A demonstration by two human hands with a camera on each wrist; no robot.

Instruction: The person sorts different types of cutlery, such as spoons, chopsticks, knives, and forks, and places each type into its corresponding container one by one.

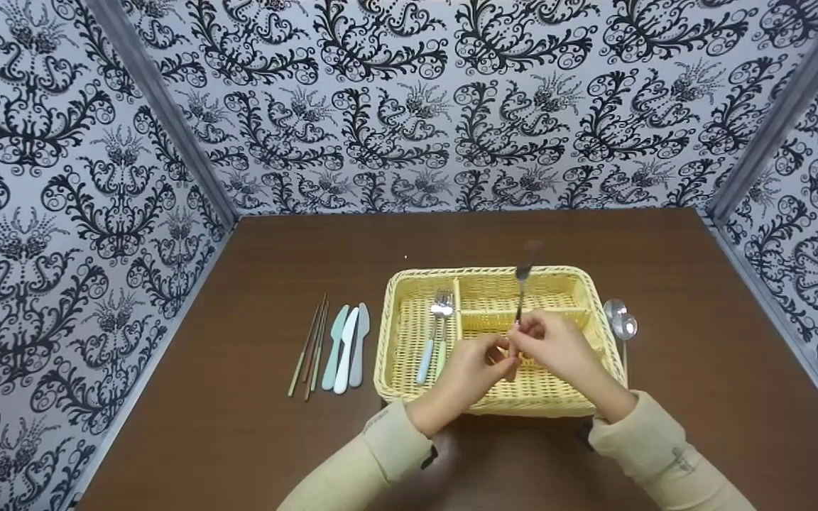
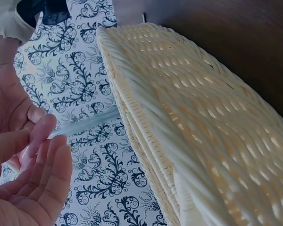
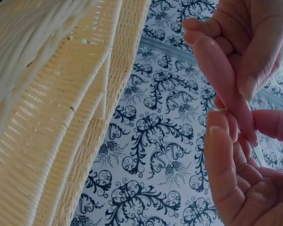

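Over the basket, both hands hold a fork (image 1: 520,301) by its pink handle (image 3: 219,70). It stands upright, with its dark, blurred head pointing up. My left hand (image 1: 476,365) pinches the handle near its end. The right hand (image 1: 558,348) pinches it closer to the metal neck. In the right wrist view, the left hand (image 3: 254,33) is above and the right hand (image 3: 254,188) below. A pale yellow woven basket (image 1: 383,355) with compartments lies beneath. Its left compartment holds a blue-handled fork (image 1: 426,355) and a green-handled fork (image 1: 442,355).
Left of the basket lie several chopsticks (image 1: 315,341) and three knives (image 1: 344,351) in green, white and grey. Two spoons (image 1: 623,326) rest against the right side. Patterned walls (image 1: 395,106) enclose the brown table (image 1: 274,440) at the back and sides.
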